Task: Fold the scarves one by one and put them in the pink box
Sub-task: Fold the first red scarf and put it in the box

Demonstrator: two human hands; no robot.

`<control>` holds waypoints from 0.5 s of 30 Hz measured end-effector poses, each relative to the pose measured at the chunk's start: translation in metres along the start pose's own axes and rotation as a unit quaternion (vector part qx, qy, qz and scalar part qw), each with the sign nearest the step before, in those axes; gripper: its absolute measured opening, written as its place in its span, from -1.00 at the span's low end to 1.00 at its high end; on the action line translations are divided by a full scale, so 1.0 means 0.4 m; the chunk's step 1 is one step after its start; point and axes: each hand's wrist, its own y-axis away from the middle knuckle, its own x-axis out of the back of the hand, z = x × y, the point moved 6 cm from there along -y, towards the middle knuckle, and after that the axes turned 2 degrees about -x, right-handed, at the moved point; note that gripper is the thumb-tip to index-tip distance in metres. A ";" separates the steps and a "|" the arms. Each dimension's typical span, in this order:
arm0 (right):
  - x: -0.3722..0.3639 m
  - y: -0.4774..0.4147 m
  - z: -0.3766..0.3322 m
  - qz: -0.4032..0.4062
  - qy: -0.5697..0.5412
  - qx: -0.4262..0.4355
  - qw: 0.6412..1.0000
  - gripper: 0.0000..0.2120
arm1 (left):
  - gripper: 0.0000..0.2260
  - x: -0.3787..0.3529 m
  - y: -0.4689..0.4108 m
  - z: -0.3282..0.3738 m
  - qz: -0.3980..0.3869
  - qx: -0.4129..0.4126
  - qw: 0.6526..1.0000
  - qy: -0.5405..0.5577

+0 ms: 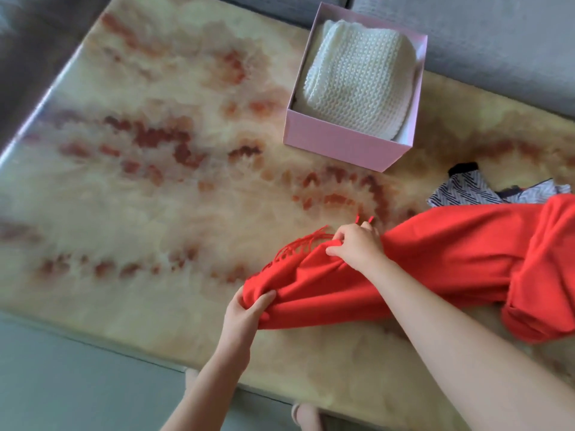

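A red fringed scarf (441,262) lies bunched across the right half of the marbled table (140,188). My left hand (245,309) grips its near corner at the fringed end. My right hand (357,244) pinches the far corner of the same end, just beside the tassels. The pink box (339,147) stands open at the back, with a folded white knitted scarf (354,79) inside it. A scarf with a blue and white pattern (479,189) lies crumpled at the right, partly under the red one.
A grey sofa (497,35) runs along the far edge of the table. Grey floor (77,384) shows below the table's near edge at the lower left. The table's left half shows only its orange and cream marbling.
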 end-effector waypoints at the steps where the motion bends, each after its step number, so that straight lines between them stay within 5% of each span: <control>1: 0.000 0.003 -0.002 -0.008 -0.010 0.004 1.000 -0.77 | -0.70 0.004 0.000 -0.002 0.008 -0.011 1.000 -0.003; 5: 0.032 0.003 -0.054 0.028 -0.054 0.070 0.996 -0.77 | -0.90 0.033 0.010 0.008 0.075 -0.055 0.996 -0.014; 11: 0.143 -0.008 -0.216 0.093 -0.121 0.153 0.976 -0.68 | -0.67 0.107 0.025 0.045 0.160 -0.073 0.984 -0.042; 15: 0.190 -0.035 -0.352 0.142 -0.088 0.212 0.963 -0.68 | -0.78 0.199 0.018 0.091 0.184 -0.090 0.977 -0.056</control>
